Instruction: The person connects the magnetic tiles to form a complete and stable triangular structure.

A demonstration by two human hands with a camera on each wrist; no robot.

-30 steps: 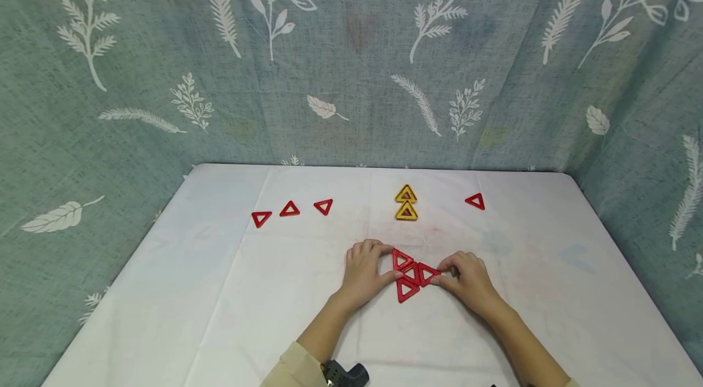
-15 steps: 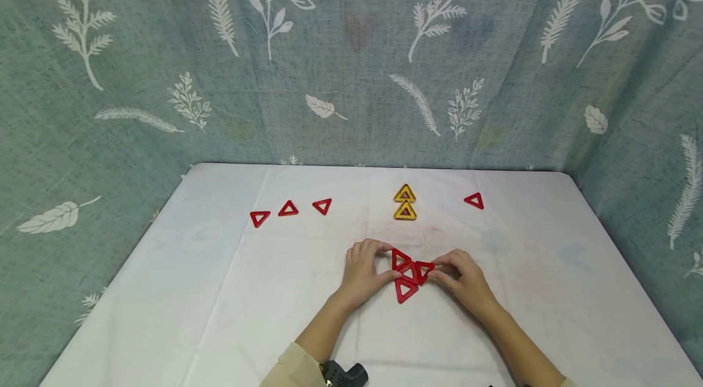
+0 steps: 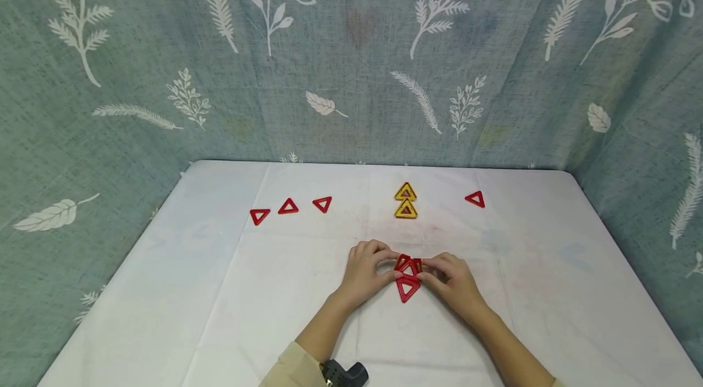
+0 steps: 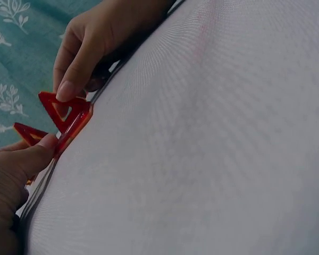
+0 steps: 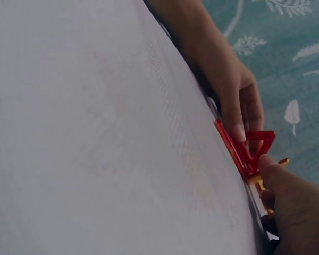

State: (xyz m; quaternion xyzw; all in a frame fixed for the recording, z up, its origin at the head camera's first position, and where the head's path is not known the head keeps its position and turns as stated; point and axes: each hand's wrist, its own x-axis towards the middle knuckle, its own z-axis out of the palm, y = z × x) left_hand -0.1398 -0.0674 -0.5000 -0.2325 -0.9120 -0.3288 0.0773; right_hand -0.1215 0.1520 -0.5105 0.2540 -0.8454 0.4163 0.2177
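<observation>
A small group of red triangle frame tiles stands between the two hands in the head view. Its middle red triangle tile (image 3: 408,268) meets a front red triangle tile (image 3: 407,290) that lies flat toward the person. My left hand (image 3: 365,270) pinches the far-left tile (image 3: 401,262) between thumb and fingers, and that tile is tilted up. On the other side my right hand (image 3: 453,282) pinches the right tile (image 3: 418,264), which also stands raised. From the left wrist, the raised tile (image 4: 53,108) shows under the right fingertips; parts of the tiles are hidden behind fingers.
Farther back on the white-covered table (image 3: 165,289), three loose red triangles (image 3: 288,207) lie to the left. Two yellow triangles (image 3: 406,209) sit together in the middle, with one red triangle (image 3: 475,199) to their right. A leaf-patterned green cloth (image 3: 351,57) hangs behind.
The right hand has moved left, tipping the right tile up from flat against the middle one. The far-left tile has tilted up too. The loose triangles stay put.
</observation>
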